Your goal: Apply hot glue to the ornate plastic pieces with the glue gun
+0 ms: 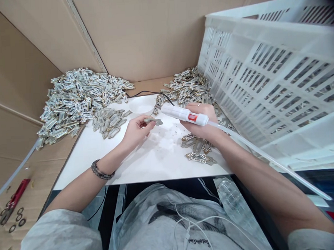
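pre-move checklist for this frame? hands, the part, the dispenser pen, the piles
1. Left hand grips one flat metal piece at its fingertips: ok.
2. Right hand is closed around the white dispenser pen: ok.
3. Pen tip touching the held piece: not ok, there is a gap between them.
4. Clear tube runs from the pen's rear over the right forearm with no visible kink: ok; its far end is out of view.
5. White board under the hands has bare space between the big left pile and the loose pieces by the right wrist: ok.
6. Anything on the pen tip: cannot tell.
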`<state>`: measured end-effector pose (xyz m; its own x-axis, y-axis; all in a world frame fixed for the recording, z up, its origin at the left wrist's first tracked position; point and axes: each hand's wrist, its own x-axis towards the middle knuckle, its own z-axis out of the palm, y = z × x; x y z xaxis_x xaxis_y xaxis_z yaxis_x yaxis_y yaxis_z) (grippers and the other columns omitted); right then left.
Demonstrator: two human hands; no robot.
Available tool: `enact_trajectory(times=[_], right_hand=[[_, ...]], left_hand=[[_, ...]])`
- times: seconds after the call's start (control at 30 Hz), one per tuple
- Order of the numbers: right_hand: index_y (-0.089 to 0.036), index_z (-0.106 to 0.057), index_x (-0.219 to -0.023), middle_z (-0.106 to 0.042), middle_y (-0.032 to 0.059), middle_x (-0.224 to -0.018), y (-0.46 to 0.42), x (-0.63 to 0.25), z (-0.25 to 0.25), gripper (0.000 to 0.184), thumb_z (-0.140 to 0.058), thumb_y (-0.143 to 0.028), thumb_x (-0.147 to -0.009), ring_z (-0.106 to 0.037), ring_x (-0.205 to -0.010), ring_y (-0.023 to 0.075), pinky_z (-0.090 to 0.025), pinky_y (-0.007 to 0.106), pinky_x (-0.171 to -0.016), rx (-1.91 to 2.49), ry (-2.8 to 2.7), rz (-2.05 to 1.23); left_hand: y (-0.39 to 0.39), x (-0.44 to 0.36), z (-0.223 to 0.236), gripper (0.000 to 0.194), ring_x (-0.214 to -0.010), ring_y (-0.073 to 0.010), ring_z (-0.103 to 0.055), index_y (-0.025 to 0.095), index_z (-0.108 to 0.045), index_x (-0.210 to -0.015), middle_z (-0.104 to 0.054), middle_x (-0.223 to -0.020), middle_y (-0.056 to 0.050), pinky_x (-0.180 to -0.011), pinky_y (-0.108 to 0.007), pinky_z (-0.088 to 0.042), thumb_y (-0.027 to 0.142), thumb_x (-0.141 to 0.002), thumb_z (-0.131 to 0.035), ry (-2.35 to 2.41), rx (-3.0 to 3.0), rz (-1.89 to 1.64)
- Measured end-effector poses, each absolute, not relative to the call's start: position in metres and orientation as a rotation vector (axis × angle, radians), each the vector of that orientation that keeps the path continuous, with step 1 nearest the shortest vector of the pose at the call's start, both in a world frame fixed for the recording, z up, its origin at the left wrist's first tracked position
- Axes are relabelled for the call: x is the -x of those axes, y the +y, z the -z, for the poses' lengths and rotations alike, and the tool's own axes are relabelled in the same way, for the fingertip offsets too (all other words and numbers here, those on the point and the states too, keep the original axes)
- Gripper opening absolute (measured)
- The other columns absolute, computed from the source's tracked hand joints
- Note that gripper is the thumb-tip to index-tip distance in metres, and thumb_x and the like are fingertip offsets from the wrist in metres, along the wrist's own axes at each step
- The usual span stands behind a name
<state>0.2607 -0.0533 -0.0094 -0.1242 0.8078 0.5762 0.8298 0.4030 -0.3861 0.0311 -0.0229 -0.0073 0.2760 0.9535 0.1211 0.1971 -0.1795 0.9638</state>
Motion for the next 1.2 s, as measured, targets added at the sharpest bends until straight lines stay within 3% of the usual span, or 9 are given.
enact_trajectory(times=[0.2,0.33,0.6,1.2], right_hand=[[-0.023,-0.029,-0.06,-0.039,-0.0024,-0.064,-0.0515,-0.2617,0.0116,0.026,-0.053,-0.026,-0.07,-0.038,-0.062,0.0126,-0.024,0.029,-0.057,1.359,-1.905,0.014],[-0.023,-0.029,-0.06,-0.038,-0.0021,-0.063,-0.0519,-0.2622,0.0106,0.027,-0.053,-0.025,-0.071,-0.037,-0.062,0.0126,-0.025,0.03,-0.057,1.357,-1.935,0.007],[-0.024,-0.027,-0.06,-0.037,-0.0021,-0.062,-0.0513,-0.2621,0.0117,0.03,-0.054,-0.024,-0.073,-0.037,-0.059,0.0131,-0.027,0.029,-0.056,1.302,-1.995,0.032],[-0.024,-0.026,-0.06,-0.039,-0.0014,-0.061,-0.0547,-0.2614,0.0057,0.029,-0.053,-0.025,-0.072,-0.039,-0.057,0.0139,-0.027,0.03,-0.055,1.304,-2.087,0.006]], left_hand=[[-0.0218,-0.0296,0.006,0.011,-0.053,-0.0083,-0.055,0.015,-0.071,-0.073,-0.069,-0.073,-0.002,-0.053,-0.022,-0.046,0.026,-0.072,-0.071,1.009,-1.585,-1.076],[-0.0231,-0.0298,0.0018,0.017,-0.053,-0.0087,-0.056,0.014,-0.072,-0.072,-0.069,-0.071,-0.003,-0.054,-0.022,-0.049,0.031,-0.072,-0.075,0.992,-1.532,-1.095],[-0.0213,-0.0287,0.0032,0.033,-0.049,-0.0079,-0.052,0.013,-0.071,-0.068,-0.064,-0.062,-0.002,-0.047,-0.021,-0.047,0.043,-0.067,-0.084,0.999,-1.408,-1.113],[-0.0241,-0.0288,0.0013,0.026,-0.045,-0.0074,-0.052,0.013,-0.074,-0.073,-0.064,-0.061,-0.001,-0.045,-0.021,-0.047,0.038,-0.07,-0.083,0.977,-1.395,-1.121]])
